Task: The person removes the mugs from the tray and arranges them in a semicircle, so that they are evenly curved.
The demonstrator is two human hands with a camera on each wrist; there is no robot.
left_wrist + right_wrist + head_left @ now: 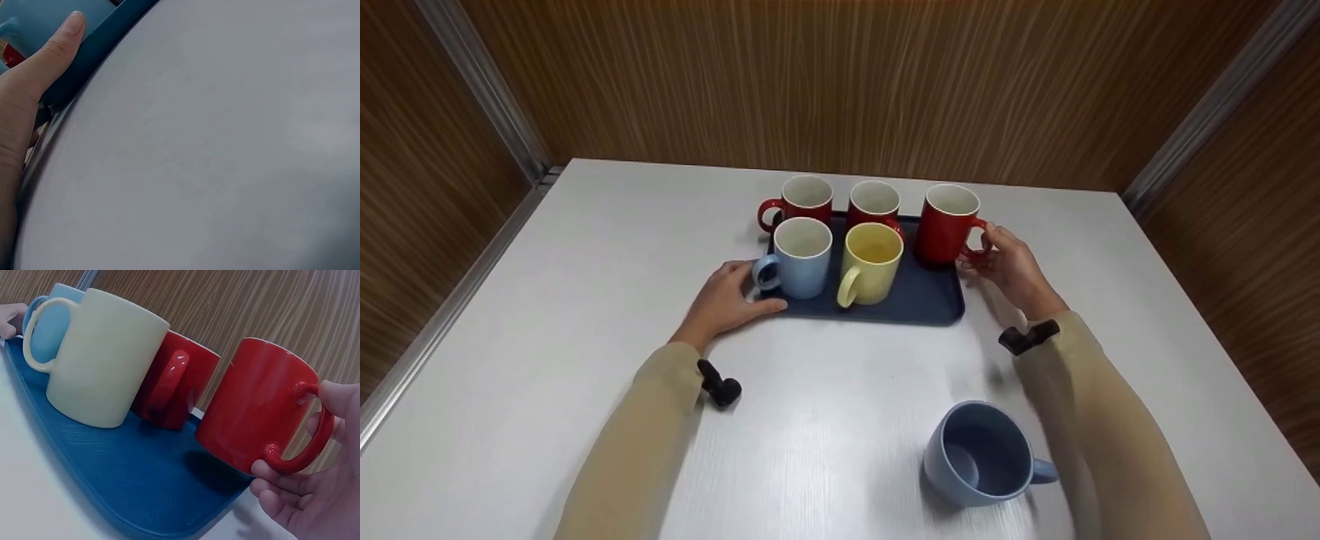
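Observation:
A dark blue tray [930,304] on the white table [585,300] carries several mugs. Two red ones [802,199] [874,202] stand at the back, with a light blue mug [802,259] and a yellow mug [871,264] in front. My right hand [1009,266] grips the handle of a taller red mug [945,225] at the tray's right back corner. In the right wrist view the thumb lies on top of that handle [312,439] and the fingers [281,486] curl beneath it. My left hand [727,300] holds the tray's front left corner, thumb [62,42] on the rim [95,56].
A rounder blue mug [982,454] lies tilted on the table near my right forearm, handle to the right. Wood-panelled walls [840,82] close in the table on three sides. Black camera mounts [720,386] [1027,336] sit on both wrists.

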